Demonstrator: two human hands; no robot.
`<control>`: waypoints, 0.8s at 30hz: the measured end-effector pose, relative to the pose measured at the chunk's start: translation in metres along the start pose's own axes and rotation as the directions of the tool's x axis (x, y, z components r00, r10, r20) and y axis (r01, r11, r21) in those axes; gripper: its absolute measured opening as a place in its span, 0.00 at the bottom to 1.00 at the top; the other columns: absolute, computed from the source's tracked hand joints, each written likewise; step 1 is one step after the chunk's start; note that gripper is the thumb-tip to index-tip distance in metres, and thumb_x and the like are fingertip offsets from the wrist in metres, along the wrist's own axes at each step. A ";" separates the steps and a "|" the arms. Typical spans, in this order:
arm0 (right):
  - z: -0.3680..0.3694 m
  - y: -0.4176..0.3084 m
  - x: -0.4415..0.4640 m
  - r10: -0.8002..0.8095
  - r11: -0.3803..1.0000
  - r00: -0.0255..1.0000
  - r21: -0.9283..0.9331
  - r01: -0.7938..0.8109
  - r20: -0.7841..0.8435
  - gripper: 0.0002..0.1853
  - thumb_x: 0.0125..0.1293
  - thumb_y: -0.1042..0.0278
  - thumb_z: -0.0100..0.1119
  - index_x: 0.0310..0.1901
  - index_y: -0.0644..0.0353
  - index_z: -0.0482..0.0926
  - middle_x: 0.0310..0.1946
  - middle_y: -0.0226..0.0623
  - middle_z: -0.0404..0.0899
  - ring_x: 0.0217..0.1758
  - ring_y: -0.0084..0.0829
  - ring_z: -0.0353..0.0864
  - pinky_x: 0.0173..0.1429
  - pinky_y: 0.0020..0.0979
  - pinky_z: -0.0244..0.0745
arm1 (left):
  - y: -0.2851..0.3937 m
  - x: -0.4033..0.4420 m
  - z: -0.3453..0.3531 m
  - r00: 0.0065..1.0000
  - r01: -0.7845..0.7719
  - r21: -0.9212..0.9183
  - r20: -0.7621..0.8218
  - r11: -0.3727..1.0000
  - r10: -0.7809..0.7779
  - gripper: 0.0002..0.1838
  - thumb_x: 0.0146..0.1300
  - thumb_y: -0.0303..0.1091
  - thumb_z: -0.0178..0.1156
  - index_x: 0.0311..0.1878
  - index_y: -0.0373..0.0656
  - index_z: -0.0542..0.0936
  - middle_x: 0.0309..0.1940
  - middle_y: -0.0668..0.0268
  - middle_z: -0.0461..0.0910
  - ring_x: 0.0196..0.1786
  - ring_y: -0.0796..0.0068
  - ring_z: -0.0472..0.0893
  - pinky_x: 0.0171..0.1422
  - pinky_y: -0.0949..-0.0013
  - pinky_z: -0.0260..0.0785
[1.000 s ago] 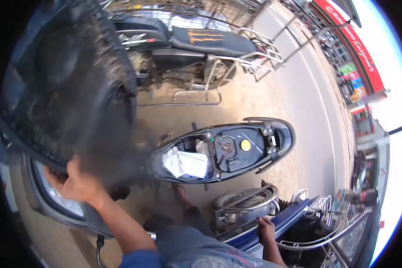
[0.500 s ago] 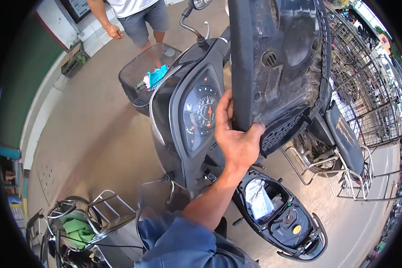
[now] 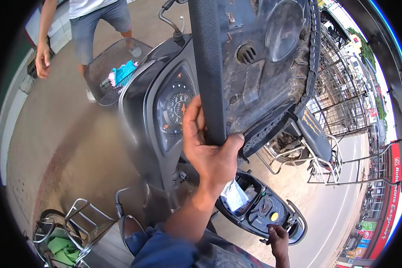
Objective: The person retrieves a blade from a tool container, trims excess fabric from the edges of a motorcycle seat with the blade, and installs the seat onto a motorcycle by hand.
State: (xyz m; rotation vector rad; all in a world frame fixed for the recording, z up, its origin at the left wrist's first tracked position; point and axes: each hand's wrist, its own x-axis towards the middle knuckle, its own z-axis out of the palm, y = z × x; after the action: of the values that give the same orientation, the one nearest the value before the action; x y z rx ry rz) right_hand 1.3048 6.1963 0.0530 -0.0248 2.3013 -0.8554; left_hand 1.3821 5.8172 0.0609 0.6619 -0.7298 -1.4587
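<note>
My left hand [image 3: 212, 154] is closed round the edge of a black motorcycle seat [image 3: 259, 62]. Its fingers wrap the padded side and the thumb presses the dirty plastic underside, which faces me. The seat stands on edge in front of the scooter's handlebars and speedometer [image 3: 176, 107]. Low on the right, my right hand [image 3: 278, 239] has its fingers curled together beside the scooter's open under-seat compartment [image 3: 263, 203]. Whether it holds anything small is hidden. A white packet [image 3: 234, 195] lies in the compartment, and a yellow sticker [image 3: 274, 217] shows near its rear.
A wire basket [image 3: 91, 71] with turquoise cloth hangs at the scooter's front; a person in grey shorts [image 3: 82, 33] stands behind it. Another motorcycle [image 3: 315, 134] and wire cages [image 3: 337, 98] are at right. A carrier rack with green cloth [image 3: 64, 251] is lower left.
My view has swung to the right, so the scooter and seat sit further left. My right hand has come into view by the compartment. The other person's arm now hangs lower.
</note>
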 end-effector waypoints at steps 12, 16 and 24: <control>0.038 0.055 -0.003 0.046 0.996 0.995 -0.081 -0.039 0.091 0.13 0.70 0.63 0.61 0.47 0.64 0.84 0.29 0.34 0.81 0.25 0.24 0.78 0.32 0.24 0.75 | 0.036 0.026 0.107 0.962 0.178 -0.533 0.272 0.827 -0.032 0.38 0.46 0.13 0.54 0.66 0.29 0.60 0.49 0.62 0.76 0.44 0.78 0.76 0.46 0.74 0.71; 0.106 0.095 -0.013 0.189 0.979 0.971 -0.102 -0.175 0.145 0.12 0.67 0.64 0.63 0.43 0.64 0.86 0.26 0.35 0.82 0.25 0.25 0.77 0.35 0.27 0.77 | 0.068 0.028 0.112 0.955 0.121 -0.578 0.291 0.807 0.065 0.23 0.50 0.17 0.54 0.52 0.28 0.67 0.38 0.64 0.75 0.39 0.78 0.75 0.42 0.73 0.68; 0.164 0.228 -0.035 -0.054 0.987 0.977 -0.137 0.084 0.207 0.17 0.72 0.58 0.60 0.52 0.63 0.84 0.19 0.28 0.71 0.18 0.19 0.64 0.23 0.28 0.61 | 0.156 0.039 0.086 0.917 0.202 -0.482 0.399 0.852 0.008 0.07 0.46 0.23 0.60 0.30 0.37 0.72 0.23 0.68 0.73 0.26 0.78 0.72 0.31 0.70 0.63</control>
State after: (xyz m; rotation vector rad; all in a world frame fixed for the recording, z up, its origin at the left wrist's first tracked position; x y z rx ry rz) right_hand 1.4770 6.2897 -0.1515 -0.2467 2.1750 -0.6837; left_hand 1.4121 5.7841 0.2373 -0.0151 -0.5642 -1.8151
